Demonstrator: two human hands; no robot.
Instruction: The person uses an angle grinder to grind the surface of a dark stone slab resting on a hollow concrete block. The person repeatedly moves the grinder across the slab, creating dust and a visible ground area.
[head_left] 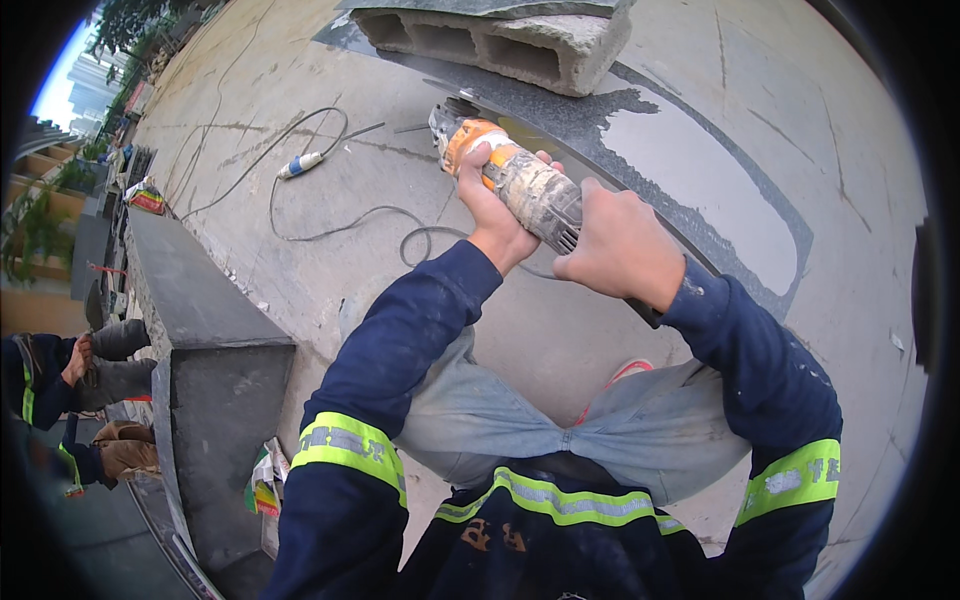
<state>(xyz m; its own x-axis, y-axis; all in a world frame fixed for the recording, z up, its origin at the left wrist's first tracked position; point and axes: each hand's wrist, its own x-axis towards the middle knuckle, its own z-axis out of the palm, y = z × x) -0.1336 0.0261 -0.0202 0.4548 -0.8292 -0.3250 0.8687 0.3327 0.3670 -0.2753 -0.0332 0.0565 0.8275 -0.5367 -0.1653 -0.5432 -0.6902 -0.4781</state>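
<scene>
Both hands are wrapped around an orange angle grinder (525,190), its body crusted with pale dust. My left hand (492,212) cradles it from beneath near the head, thumb along the orange part. Over the vented rear end is my right hand (628,245), closed on it. The grinder's head lies along the near edge of a dark speckled stone slab (570,112); whether it touches the slab cannot be made out. On that slab shows a large pale, shiny patch (700,165). A hollow concrete block (590,68) rests on the slab's far part, with another stone piece (490,10) on top.
A grey cord (345,225) loops over the concrete floor, with a white-and-blue connector (300,165) at left. A large grey stone-faced block (225,420) stands left of me, beside a colourful bag (267,480). Two people (75,365) are at the far left.
</scene>
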